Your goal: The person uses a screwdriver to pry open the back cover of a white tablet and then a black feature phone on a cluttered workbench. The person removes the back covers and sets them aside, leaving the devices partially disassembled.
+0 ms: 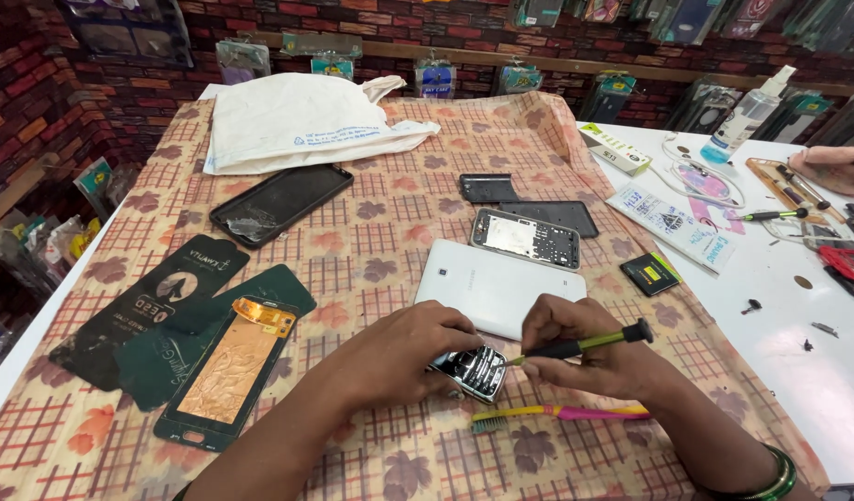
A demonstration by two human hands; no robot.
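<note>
Nearest to me lie the two forearms, and just past the right fingers a toothbrush with pink and yellow handle rests on the patterned cloth. My left hand closes its fingers around a small keypad phone, pressing it against the cloth, I think so that it does not slip under the tool. My right hand pinches a thin screwdriver with yellow-green shaft; the fingertips are together on the black grip, and the tip comes to the phone's upper edge (the exact contact point is hidden by the fingers). Just beyond both hands lies a white tablet back cover. Left of the left fingers lies a screen panel with copper backing, probably kept aside.
</note>
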